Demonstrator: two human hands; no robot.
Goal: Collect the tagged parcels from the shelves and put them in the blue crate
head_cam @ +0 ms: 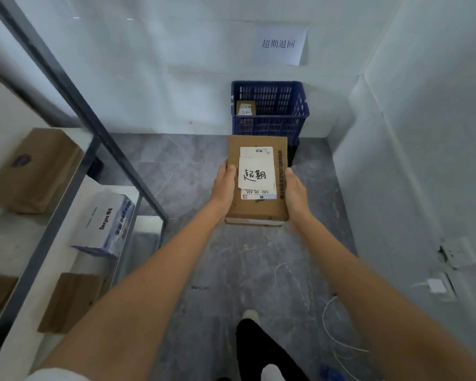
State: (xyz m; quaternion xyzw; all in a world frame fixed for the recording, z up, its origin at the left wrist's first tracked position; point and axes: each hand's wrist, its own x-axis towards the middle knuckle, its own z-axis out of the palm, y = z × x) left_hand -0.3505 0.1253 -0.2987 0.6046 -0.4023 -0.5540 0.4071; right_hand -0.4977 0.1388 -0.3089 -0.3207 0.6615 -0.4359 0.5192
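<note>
Parcel: tagged cardboard parcel (pixel 257 177) clasped between left hand (pixel 223 185) and right hand (pixel 296 189), long axis pointing away from the person.
Crate: blue crate (pixel 270 125) straight ahead beyond the grip, on the floor, one small box (pixel 245 108) inside.
Reach: both hands about equally near.
Obstacles: shelves (pixel 74 188) to the left; path looks open.

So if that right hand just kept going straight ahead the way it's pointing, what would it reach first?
Probably the blue crate. The right hand and left hand hold the tagged parcel aimed at it, with only bare floor between. Depth is hard to judge.
</note>
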